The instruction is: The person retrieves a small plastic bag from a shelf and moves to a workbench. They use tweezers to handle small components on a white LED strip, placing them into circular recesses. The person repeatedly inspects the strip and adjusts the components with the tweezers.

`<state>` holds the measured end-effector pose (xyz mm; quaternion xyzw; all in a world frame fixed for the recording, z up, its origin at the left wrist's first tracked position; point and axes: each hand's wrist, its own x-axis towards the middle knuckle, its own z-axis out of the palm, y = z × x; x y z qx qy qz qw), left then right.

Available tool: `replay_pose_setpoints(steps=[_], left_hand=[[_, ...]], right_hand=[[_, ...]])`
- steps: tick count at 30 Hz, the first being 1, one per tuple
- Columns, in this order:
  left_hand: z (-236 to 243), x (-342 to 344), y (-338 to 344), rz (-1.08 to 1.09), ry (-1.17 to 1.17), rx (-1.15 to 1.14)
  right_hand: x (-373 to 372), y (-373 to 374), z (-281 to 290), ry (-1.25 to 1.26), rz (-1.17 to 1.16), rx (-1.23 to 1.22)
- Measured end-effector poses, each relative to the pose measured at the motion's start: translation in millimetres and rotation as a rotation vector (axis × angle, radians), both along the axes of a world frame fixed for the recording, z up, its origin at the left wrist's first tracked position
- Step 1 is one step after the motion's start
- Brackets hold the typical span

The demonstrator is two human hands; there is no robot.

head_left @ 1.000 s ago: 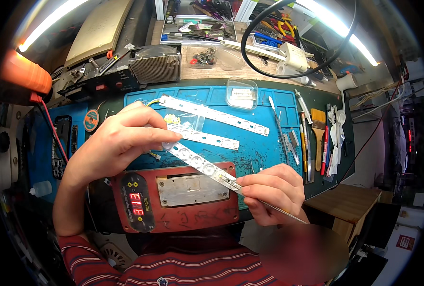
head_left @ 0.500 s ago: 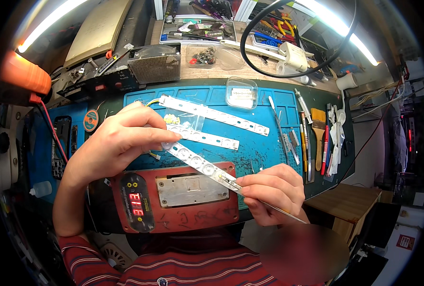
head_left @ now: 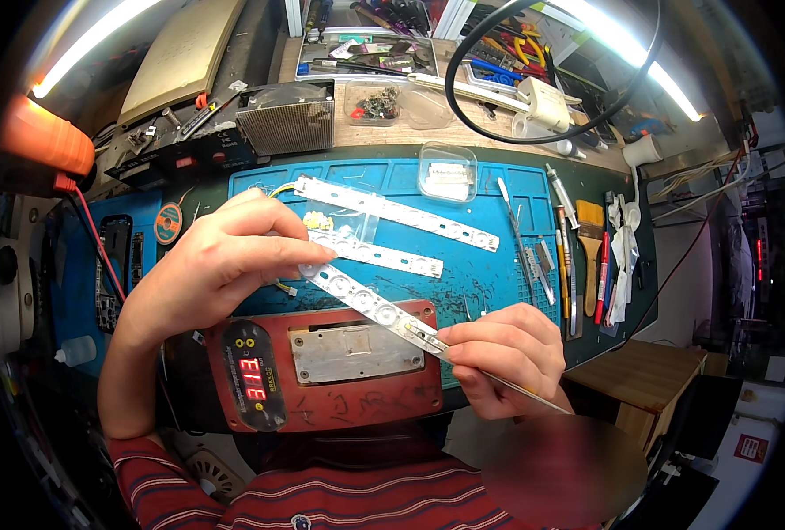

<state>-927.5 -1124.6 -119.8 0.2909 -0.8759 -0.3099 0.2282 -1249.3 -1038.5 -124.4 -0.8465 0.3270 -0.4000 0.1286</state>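
Observation:
My left hand (head_left: pixel 229 261) pinches the upper-left end of a white LED strip (head_left: pixel 360 297) with round lenses, held diagonally over a red heating plate (head_left: pixel 357 402) with a metal top and a lit display. At the strip's lower-right end, my right hand (head_left: pixel 507 362) is closed on it and a thin metal tool (head_left: pixel 534 396), whose tip lies along the strip near a small yellow component. Behind my hands, two more white strips (head_left: pixel 437 221) lie on the blue mat (head_left: pixel 498 283), with a small clear bag (head_left: pixel 322 221) of yellow pieces and some wires.
A clear lidded box (head_left: pixel 447 174) sits at the mat's back. Swabs, pens and a brush (head_left: pixel 590 256) lie at right. An equipment box (head_left: pixel 181 159), parts trays (head_left: pixel 366 53) and a looped black cable (head_left: pixel 463 115) are at the back; an orange tool (head_left: pixel 52 137) is at left.

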Motion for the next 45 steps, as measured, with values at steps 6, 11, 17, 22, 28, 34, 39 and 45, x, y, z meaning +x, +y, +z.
replay_pose_setpoints(steps=[6,11,17,22,28,34,39,45], left_hand=[[0.9,-0.5,-0.5,-0.005,-0.007,-0.007],[1.1,-0.6,-0.3,-0.003,0.003,0.003],[1.0,-1.0,0.1,-0.003,0.000,-0.002],[1.9,-1.8,0.6,0.004,-0.011,-0.022],[2.9,-2.7,1.3,0.005,-0.009,-0.020],[4.7,-2.4,1.8,0.000,-0.011,-0.003],[3.9,-3.0,0.3,-0.014,0.013,-0.006],[4.1,0.0,1.4,-0.008,0.001,-0.012]], right_hand=[[-0.1,0.3,-0.6,-0.012,-0.004,-0.002],[-2.1,2.1,0.9,-0.053,0.005,-0.004],[-6.8,0.9,-4.2,-0.215,0.034,0.098],[-13.7,7.3,-5.0,-0.275,-0.176,0.055],[-34.8,11.1,-7.4,-0.421,-0.442,0.024],[-55.1,15.4,-16.7,-0.018,-0.647,-0.033],[-54.4,27.2,-24.9,-0.419,-0.382,0.150],[-34.4,12.0,-3.0,-0.504,-0.015,0.365]])
